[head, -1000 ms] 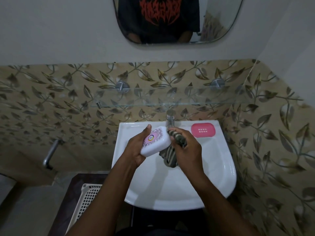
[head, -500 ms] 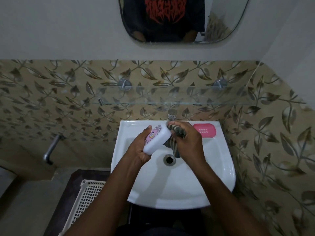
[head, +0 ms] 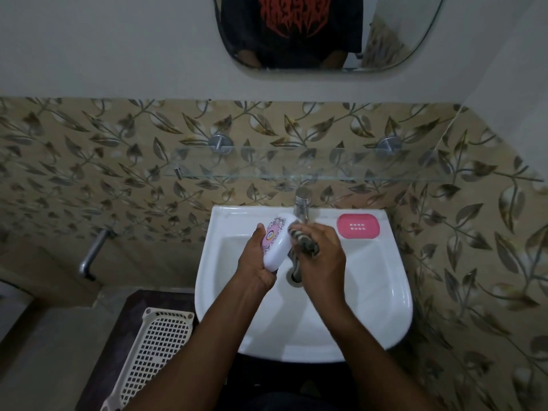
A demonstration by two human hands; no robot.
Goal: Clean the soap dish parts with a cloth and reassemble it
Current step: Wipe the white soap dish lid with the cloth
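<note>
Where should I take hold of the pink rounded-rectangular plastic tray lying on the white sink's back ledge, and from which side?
Probably pinch the pink tray across its short width, front and back long edges, coming from above and the front. It lies flat on the sink ledge, right of the metal tap. The right hand is nearer but grips the striped cloth.

The right hand (head: 321, 259) hides most of the cloth (head: 307, 247).

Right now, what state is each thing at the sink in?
White lid: held tilted over the sink by the left hand.
Cloth: bunched in the right hand, against the lid's edge.
Pink tray: flat on the sink's rim, apart from the lid.
Tap: no water visible.
</note>
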